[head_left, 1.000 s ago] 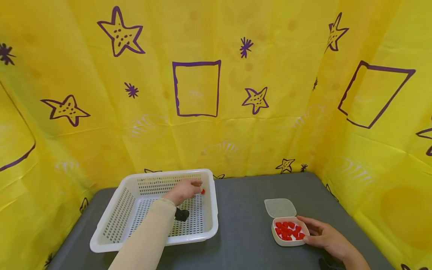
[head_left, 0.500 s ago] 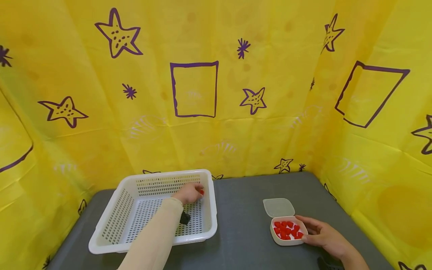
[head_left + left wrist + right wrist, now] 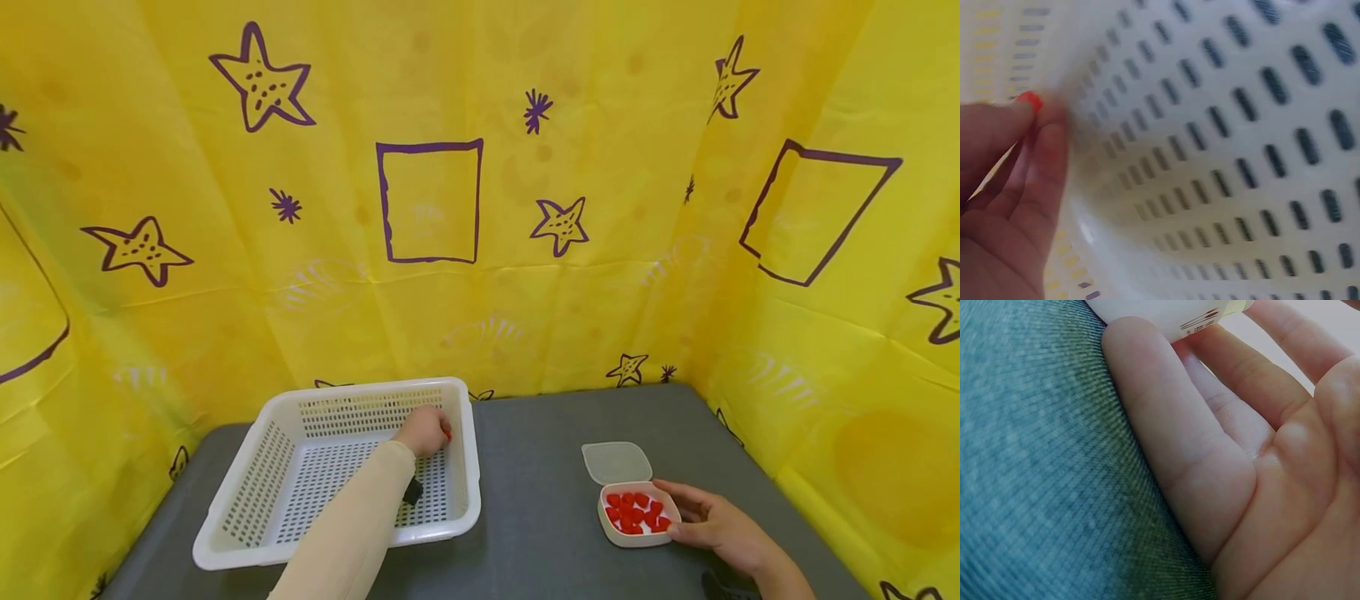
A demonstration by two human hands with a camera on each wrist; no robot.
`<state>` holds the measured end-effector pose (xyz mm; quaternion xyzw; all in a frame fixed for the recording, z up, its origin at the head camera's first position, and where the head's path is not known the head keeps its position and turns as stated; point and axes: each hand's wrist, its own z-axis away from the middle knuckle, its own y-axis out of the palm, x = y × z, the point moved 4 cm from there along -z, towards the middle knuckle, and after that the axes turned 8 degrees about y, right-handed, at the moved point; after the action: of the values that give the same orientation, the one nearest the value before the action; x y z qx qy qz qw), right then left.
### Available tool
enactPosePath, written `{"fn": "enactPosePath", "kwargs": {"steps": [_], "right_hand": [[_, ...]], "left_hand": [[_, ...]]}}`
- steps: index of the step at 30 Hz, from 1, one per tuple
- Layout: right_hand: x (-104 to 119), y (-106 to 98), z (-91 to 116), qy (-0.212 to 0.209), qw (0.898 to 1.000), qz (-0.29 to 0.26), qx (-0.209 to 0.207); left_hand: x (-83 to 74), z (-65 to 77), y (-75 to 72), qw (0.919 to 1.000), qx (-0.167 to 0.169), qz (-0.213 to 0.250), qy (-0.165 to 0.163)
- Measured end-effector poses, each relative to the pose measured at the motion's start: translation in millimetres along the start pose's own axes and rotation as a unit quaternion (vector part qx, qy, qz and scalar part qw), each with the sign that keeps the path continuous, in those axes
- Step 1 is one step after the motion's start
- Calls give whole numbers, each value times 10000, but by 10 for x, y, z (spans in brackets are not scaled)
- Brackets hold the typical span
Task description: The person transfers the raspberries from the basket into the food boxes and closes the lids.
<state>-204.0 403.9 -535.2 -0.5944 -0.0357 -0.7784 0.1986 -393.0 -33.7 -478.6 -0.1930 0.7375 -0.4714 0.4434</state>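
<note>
My left hand (image 3: 422,431) is inside the white perforated basket (image 3: 474,467), near its right wall. Between thumb and fingertips it pinches a small red piece (image 3: 1030,99), mostly covered by the fingers. Over on the right, my right hand (image 3: 716,525) holds the side of a small white box (image 3: 637,540), thumb at the front and fingers at the back. Inside the box lie several small red pieces (image 3: 632,512). Its translucent lid (image 3: 617,462) is flipped back on the table. The right wrist view shows the thumb against the box's printed wall.
The basket and the box stand apart on a grey cloth-covered table (image 3: 536,467). Yellow curtains (image 3: 345,317) with purple star drawings hang behind and on both sides. A dark strap (image 3: 412,491) sits at the left wrist.
My left hand has shifted slightly right and lower within the basket, the red piece now more hidden by its fingers. The right hand keeps its hold on the box.
</note>
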Motion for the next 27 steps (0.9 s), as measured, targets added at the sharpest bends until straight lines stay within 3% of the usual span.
{"fn": "enactPosePath", "kwargs": {"steps": [2, 4, 6, 8, 11, 13, 14, 16, 19, 21, 27], "right_hand": [[-8, 4, 2, -16, 10000, -23, 4], [-5, 13, 4, -66, 10000, -48, 37], [-1, 21, 6, -113, 9999, -77, 68], [-1, 23, 7, -82, 9999, -78, 59], [-1, 21, 13, -29, 10000, -52, 13], [1, 19, 15, 12, 10000, -12, -25], [6, 18, 15, -4, 10000, 15, -25], [10, 16, 12, 13, 10000, 37, -31], [17, 15, 8, 39, 10000, 3, -20], [20, 16, 7, 45, 10000, -48, -7], [45, 29, 18, -189, 9996, -175, 136]], "left_hand": [[-14, 8, -32, 9987, -80, 455, -216], [-67, 12, -112, 9903, -297, 1199, -637], [-175, 8, -221, 9689, -619, 2159, -1037], [-350, 5, -333, 9367, -898, 3142, -1261], [-709, 4, -440, 9132, -967, 3820, -1040], [-979, 20, -425, 9005, -900, 4179, -802], [-1113, 30, -389, 8959, -863, 4305, -677], [-1363, 56, -258, 8788, -747, 4690, -467], [-1686, 108, 42, 8500, -461, 5236, -352], [-1860, 144, 257, 8360, -297, 5465, -390], [-2127, 194, 838, 8273, -217, 5560, -779]]}}
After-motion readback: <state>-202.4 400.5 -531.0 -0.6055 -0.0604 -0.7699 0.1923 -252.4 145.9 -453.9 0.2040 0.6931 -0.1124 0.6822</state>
